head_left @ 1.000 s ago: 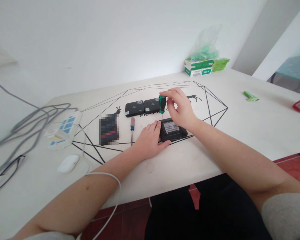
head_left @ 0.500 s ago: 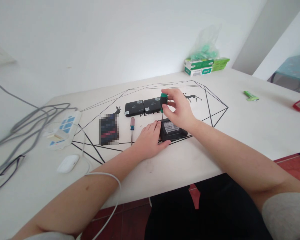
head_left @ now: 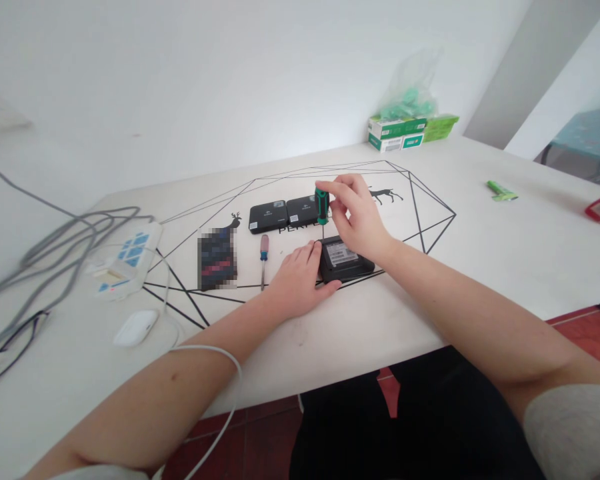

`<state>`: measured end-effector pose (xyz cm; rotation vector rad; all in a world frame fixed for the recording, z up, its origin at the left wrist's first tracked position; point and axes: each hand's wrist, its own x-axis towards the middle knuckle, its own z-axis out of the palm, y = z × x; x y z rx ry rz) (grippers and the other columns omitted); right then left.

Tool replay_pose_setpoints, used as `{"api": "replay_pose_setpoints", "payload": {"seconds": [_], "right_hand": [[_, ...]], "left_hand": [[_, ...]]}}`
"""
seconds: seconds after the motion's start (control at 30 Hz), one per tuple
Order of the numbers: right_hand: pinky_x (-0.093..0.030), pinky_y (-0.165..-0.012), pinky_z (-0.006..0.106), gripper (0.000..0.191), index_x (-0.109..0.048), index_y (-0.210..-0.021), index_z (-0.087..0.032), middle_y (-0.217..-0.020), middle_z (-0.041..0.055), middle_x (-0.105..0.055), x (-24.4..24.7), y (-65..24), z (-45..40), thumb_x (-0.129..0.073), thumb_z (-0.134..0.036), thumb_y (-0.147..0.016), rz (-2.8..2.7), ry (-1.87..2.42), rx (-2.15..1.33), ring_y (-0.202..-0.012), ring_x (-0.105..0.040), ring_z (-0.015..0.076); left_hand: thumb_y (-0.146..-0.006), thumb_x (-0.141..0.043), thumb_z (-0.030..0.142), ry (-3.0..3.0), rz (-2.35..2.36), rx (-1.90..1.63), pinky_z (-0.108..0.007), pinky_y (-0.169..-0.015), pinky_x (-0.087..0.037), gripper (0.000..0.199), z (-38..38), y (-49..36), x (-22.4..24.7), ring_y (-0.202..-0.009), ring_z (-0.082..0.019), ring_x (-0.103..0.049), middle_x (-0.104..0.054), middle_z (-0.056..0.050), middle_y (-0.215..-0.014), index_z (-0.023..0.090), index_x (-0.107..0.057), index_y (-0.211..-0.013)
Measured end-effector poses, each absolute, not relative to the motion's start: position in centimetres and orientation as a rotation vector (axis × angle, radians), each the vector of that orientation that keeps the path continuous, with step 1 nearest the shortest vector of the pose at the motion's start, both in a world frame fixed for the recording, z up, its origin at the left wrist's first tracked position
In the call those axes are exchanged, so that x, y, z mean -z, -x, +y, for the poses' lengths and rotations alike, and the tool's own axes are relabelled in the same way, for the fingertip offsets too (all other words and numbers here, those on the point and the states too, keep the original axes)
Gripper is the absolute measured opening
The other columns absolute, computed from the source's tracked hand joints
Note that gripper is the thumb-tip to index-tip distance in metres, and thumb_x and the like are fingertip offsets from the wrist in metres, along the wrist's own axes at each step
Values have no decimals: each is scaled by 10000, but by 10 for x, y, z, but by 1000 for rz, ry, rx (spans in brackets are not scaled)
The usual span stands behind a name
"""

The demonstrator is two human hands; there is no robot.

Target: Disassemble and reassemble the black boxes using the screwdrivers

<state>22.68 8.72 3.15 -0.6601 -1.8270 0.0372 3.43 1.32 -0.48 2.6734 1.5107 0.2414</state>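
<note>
On the desk [head_left: 410,313], toward its near edge, I see the black case [head_left: 347,259] lying with its labelled side up. My right hand [head_left: 357,217] grasps the green-black screwdriver [head_left: 322,205] upright, shaft down at the case's far left corner. My left hand [head_left: 300,280] is unclenched, laid flat with fingers and thumb against the case's left side. Two black boxes [head_left: 269,217] [head_left: 303,210] lie side by side farther toward the desk's far edge; a second screwdriver [head_left: 264,257] lies left of my left hand.
</note>
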Motion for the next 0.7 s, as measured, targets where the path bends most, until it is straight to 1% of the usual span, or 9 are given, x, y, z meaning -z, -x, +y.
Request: {"api": "replay_pose_setpoints", "payload": {"seconds": [0.1, 0.2, 0.27, 0.33, 0.47, 0.57, 0.63, 0.7], "right_hand": [[-651, -915, 465, 440, -626, -1352, -252, -1200, 108, -642, -34, -227, 84, -407, -124, -992, -1833, 652, -74, -1051, -667, 230], [-668, -837, 420, 359, -595, -1359, -249, -1267, 104, -670, -34, -225, 82, -508, -261, -1010, -1838, 659, -155, -1005, -684, 220], [-676, -818, 424, 386, -577, -1349, -256, -1289, 98, -677, -33, -224, 82, -624, -370, -983, -1827, 697, -217, -998, -697, 227], [-683, -821, 447, 434, -564, -1331, -263, -1280, 90, -683, -31, -223, 83, -696, -418, -948, -1819, 730, -261, -1002, -706, 241], [-697, -823, 467, 433, -538, -1352, -267, -1309, 98, -672, -29, -224, 85, -675, -372, -954, -1820, 734, -277, -1020, -710, 251], [-707, -858, 464, 436, -534, -1391, -258, -1345, 111, -651, -29, -224, 85, -616, -318, -967, -1828, 713, -257, -1054, -708, 249], [-709, -883, 467, 441, -534, -1410, -257, -1342, 111, -646, -29, -224, 85, -584, -305, -975, -1825, 709, -253, -1069, -707, 247], [-711, -899, 471, 447, -539, -1415, -257, -1343, 110, -646, -28, -224, 84, -581, -304, -973, -1813, 712, -260, -1072, -710, 245]], "left_hand": [[-1000, -512, 649, -2670, 1507, -255, -558, -1262, -357, 909, 13, -34, 5, -1541, -427, -425, -399, -307, -1676, 10, -336, -1622], [-998, -508, 657, -2672, 1496, -279, -566, -1252, -365, 894, 14, -33, 6, -1538, -426, -430, -405, -297, -1676, 41, -338, -1624], [-996, -510, 655, -2675, 1495, -282, -565, -1249, -367, 891, 14, -32, 7, -1534, -426, -435, -409, -296, -1673, 44, -340, -1621], [-995, -510, 656, -2677, 1495, -280, -562, -1247, -369, 887, 15, -32, 7, -1532, -424, -439, -410, -292, -1674, 48, -343, -1619], [-999, -505, 654, -2669, 1498, -269, -558, -1255, -363, 897, 14, -33, 6, -1538, -424, -429, -411, -298, -1670, 25, -344, -1617], [-997, -509, 652, -2662, 1500, -273, -559, -1255, -364, 894, 14, -33, 5, -1536, -423, -431, -412, -292, -1672, 31, -345, -1619], [-996, -510, 653, -2659, 1499, -272, -558, -1253, -368, 889, 13, -34, 5, -1533, -421, -437, -412, -285, -1675, 42, -348, -1620], [-995, -510, 652, -2661, 1499, -266, -559, -1253, -369, 895, 13, -34, 5, -1533, -423, -436, -412, -293, -1671, 29, -349, -1617]]}}
